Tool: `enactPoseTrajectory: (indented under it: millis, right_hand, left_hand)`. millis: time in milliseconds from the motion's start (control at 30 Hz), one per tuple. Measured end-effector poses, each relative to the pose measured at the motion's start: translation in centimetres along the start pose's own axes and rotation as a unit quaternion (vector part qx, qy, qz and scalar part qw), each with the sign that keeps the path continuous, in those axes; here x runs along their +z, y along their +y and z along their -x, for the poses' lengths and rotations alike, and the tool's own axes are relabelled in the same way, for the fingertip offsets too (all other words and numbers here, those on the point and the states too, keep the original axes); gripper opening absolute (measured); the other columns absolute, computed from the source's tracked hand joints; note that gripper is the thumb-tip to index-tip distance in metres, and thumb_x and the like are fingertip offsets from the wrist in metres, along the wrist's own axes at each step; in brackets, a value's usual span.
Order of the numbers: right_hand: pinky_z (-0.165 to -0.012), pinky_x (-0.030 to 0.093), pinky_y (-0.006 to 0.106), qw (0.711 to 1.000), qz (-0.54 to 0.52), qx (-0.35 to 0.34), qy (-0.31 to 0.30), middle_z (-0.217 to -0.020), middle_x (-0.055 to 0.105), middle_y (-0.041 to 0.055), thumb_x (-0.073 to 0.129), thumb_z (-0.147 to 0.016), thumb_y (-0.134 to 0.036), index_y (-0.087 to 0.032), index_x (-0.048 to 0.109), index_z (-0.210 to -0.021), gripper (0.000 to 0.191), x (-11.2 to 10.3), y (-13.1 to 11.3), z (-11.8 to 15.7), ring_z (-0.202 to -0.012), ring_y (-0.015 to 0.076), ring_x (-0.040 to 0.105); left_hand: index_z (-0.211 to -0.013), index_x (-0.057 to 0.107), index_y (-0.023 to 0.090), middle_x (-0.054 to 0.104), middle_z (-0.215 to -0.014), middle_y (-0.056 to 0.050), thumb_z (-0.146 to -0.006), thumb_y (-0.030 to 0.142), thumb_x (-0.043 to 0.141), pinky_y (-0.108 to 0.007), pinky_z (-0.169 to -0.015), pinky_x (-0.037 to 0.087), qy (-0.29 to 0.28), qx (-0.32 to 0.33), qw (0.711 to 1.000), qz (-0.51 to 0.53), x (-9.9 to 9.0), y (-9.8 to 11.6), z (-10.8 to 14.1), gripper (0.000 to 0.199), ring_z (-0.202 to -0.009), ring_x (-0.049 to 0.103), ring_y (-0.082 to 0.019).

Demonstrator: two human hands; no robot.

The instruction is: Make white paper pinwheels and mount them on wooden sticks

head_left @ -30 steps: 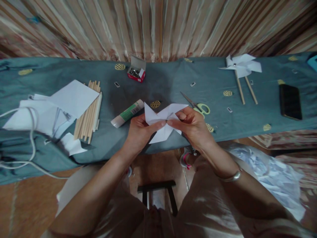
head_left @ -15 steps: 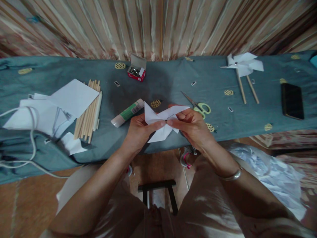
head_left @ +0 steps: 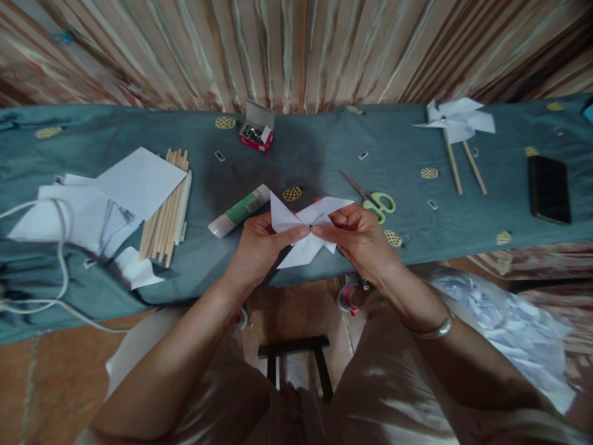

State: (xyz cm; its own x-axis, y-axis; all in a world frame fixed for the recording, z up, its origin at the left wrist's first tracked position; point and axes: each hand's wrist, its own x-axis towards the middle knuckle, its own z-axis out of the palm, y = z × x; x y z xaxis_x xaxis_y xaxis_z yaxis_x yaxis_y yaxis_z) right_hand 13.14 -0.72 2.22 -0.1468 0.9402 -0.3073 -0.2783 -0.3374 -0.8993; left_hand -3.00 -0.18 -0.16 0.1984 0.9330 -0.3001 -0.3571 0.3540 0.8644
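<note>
A white paper pinwheel (head_left: pixel 306 248) is held over the table's front edge, its blades folded in toward a small dark pin at the centre. My left hand (head_left: pixel 262 250) grips it from the left, the thumb tip beside the pin. From the right, my right hand (head_left: pixel 364 238) pinches it too, its thumb meeting the same spot and its other fingers behind the paper. Just left of the pinwheel lies a green and white glue stick (head_left: pixel 238 211). Scissors with light green handles (head_left: pixel 370 198) rest beyond my right hand.
Wooden sticks (head_left: pixel 164 210) and white paper sheets (head_left: pixel 139 179) lie at the left, near a white cable (head_left: pixel 60 259). A red box of pins (head_left: pixel 256 136) stands at the back. Finished-looking pinwheels (head_left: pixel 463 117) and a black phone (head_left: pixel 550 188) are at the right.
Both hands keep their hold on the pinwheel, which has tilted very slightly. Objects on the table have shifted a little to the right in view.
</note>
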Motion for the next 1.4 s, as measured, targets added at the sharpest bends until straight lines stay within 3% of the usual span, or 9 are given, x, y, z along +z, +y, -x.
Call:
enactPoseTrajectory:
  millis: [300,533,833,1000,1400]
  right_hand:
    - [-0.060,0.054,0.028,1.000,0.015,-0.007,-0.015,-0.062,0.064,-0.0048,0.094,-0.056,-0.045,-0.025,0.073,-0.074,0.034,0.07,-0.02,0.07,-0.059,0.0137,0.061]
    - [-0.055,0.051,0.025,1.000,0.012,-0.016,-0.012,-0.049,0.050,-0.0074,0.095,-0.054,-0.041,-0.023,0.054,-0.051,0.045,0.18,-0.04,0.08,-0.052,0.0103,0.052]
    - [-0.065,0.056,0.031,1.000,0.024,-0.014,-0.009,-0.070,0.070,-0.0033,0.092,-0.062,-0.041,-0.025,0.070,-0.077,0.030,-0.11,0.47,0.17,-0.064,0.0156,0.064]
    - [-0.079,0.059,0.035,1.000,0.000,-0.021,0.015,-0.084,0.076,-0.0031,0.091,-0.062,-0.032,-0.027,0.071,-0.096,0.039,-0.20,0.83,0.19,-0.080,0.0191,0.071]
    - [-0.072,0.059,0.034,0.999,0.009,-0.021,0.032,-0.081,0.077,-0.0035,0.092,-0.062,-0.035,-0.027,0.070,-0.098,0.043,-0.49,0.88,0.08,-0.074,0.0181,0.071]
  left_hand:
    - [-0.077,0.079,0.018,0.078,-0.080,-0.003,-0.059,0.028,0.092,-0.029,-0.074,0.054,-0.006,-0.008,1.000,0.000,-0.03,0.01,0.00,0.025,-0.072,0.069,-0.017]
    - [-0.074,0.079,0.017,0.079,-0.080,-0.003,-0.059,0.028,0.092,-0.026,-0.069,0.052,-0.002,0.003,1.000,-0.009,-0.14,0.05,0.02,0.023,-0.069,0.067,-0.015]
    - [-0.074,0.078,0.018,0.077,-0.076,-0.002,-0.061,0.030,0.091,-0.029,-0.068,0.052,0.009,-0.006,1.000,-0.021,-0.21,-0.12,0.12,0.022,-0.067,0.067,-0.017]
    - [-0.073,0.077,0.017,0.077,-0.076,-0.003,-0.060,0.028,0.091,-0.028,-0.067,0.052,0.027,-0.004,0.999,-0.020,-0.09,-0.11,0.02,0.022,-0.068,0.067,-0.016]
    - [-0.072,0.077,0.017,0.076,-0.074,-0.002,-0.058,0.029,0.092,-0.027,-0.065,0.051,0.026,-0.011,1.000,0.009,0.29,0.15,-0.04,0.024,-0.066,0.065,-0.015]
